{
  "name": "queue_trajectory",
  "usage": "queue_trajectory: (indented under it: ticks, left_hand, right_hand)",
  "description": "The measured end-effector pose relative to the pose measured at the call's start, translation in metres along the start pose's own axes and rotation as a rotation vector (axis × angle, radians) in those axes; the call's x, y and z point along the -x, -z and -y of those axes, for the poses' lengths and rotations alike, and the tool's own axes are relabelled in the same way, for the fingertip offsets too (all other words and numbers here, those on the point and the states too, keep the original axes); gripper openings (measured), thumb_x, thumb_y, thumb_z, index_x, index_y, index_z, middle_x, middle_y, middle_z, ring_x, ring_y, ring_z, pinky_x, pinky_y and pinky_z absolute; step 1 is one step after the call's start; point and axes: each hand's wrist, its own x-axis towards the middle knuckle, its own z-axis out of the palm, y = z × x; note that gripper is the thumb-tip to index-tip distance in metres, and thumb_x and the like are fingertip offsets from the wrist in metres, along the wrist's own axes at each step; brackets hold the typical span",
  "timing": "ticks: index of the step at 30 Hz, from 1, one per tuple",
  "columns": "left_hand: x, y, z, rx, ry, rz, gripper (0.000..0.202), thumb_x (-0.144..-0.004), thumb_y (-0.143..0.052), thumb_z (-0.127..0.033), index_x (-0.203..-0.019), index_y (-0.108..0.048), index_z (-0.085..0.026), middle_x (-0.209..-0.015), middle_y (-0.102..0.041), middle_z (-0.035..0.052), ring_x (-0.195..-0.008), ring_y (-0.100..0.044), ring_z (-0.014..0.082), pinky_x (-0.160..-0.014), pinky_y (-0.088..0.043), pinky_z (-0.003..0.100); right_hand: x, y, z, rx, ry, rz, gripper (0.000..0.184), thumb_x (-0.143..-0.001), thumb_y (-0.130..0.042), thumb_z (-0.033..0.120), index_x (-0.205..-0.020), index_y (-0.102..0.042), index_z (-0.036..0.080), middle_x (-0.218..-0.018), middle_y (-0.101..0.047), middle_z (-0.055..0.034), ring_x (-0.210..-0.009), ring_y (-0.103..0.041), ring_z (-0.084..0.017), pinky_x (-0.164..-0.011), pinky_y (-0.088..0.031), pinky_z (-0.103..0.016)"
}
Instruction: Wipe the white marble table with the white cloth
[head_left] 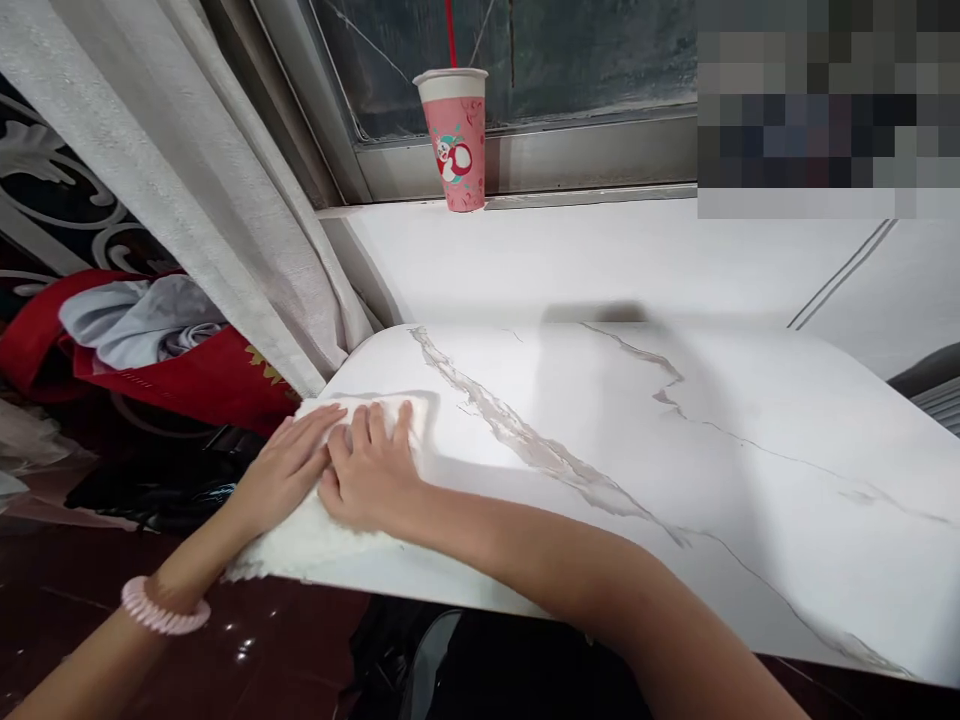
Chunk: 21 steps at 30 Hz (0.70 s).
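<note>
A white cloth [300,545] lies on the left corner of a white marble-patterned table [637,450]. Both my hands press flat on it. My left hand [285,470] rests on the cloth's left part with fingers stretched out, a pink coil band on its wrist. My right hand [371,470] lies beside it, touching it, fingers extended toward the cloth's far edge. Part of the cloth hangs over the table's left edge.
A pink paper cup [455,135] with a red straw stands on the window sill behind the table. A grey curtain [195,190] hangs at the left. Red and grey fabric [150,340] is piled on the floor at the left.
</note>
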Motion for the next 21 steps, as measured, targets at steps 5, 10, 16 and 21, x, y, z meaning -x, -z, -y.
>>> queue_trajectory:
  ticks: [5, 10, 16, 21]
  left_hand:
    - [-0.066, -0.011, 0.014, -0.114, -0.092, -0.008, 0.053, -0.092, -0.019, -0.039, -0.127, -0.054, -0.021, -0.139, -0.056, 0.0124, -0.13, -0.048, 0.0268, -0.111, -0.03, 0.048]
    - [-0.134, -0.025, 0.001, -0.157, -0.131, 0.044, 0.048, -0.092, -0.023, -0.032, -0.126, -0.053, -0.017, -0.143, -0.051, 0.015, -0.133, -0.044, 0.0288, -0.111, -0.028, 0.052]
    - [-0.201, -0.047, -0.047, -0.043, -0.059, -0.009, 0.048, -0.093, -0.026, -0.03, -0.132, -0.05, -0.018, -0.142, -0.052, 0.013, -0.134, -0.044, 0.0277, -0.114, -0.024, 0.053]
    - [-0.223, -0.058, -0.079, 0.028, -0.045, -0.041, 0.05, -0.093, -0.027, -0.03, -0.134, -0.051, -0.016, -0.141, -0.054, 0.0112, -0.133, -0.045, 0.0264, -0.114, -0.025, 0.049]
  right_hand:
    - [-0.051, -0.01, -0.041, 0.036, -0.066, -0.038, 0.048, -0.097, -0.034, 0.036, -0.135, -0.046, 0.009, -0.146, -0.043, -0.0213, -0.137, -0.032, -0.035, -0.112, -0.018, -0.067]
    - [-0.078, -0.006, -0.095, 0.082, -0.116, -0.078, 0.044, -0.097, -0.033, 0.036, -0.131, -0.051, 0.015, -0.141, -0.049, -0.017, -0.134, -0.037, -0.032, -0.111, -0.02, -0.066]
    - [-0.083, 0.017, -0.164, 0.105, -0.194, -0.066, 0.044, -0.095, -0.035, 0.036, -0.133, -0.053, 0.023, -0.146, -0.047, -0.0111, -0.136, -0.038, -0.027, -0.114, -0.02, -0.061]
    - [-0.07, 0.028, -0.188, 0.118, -0.3, -0.117, 0.044, -0.095, -0.033, 0.035, -0.134, -0.053, 0.028, -0.147, -0.048, -0.0058, -0.139, -0.036, -0.023, -0.117, -0.019, -0.055]
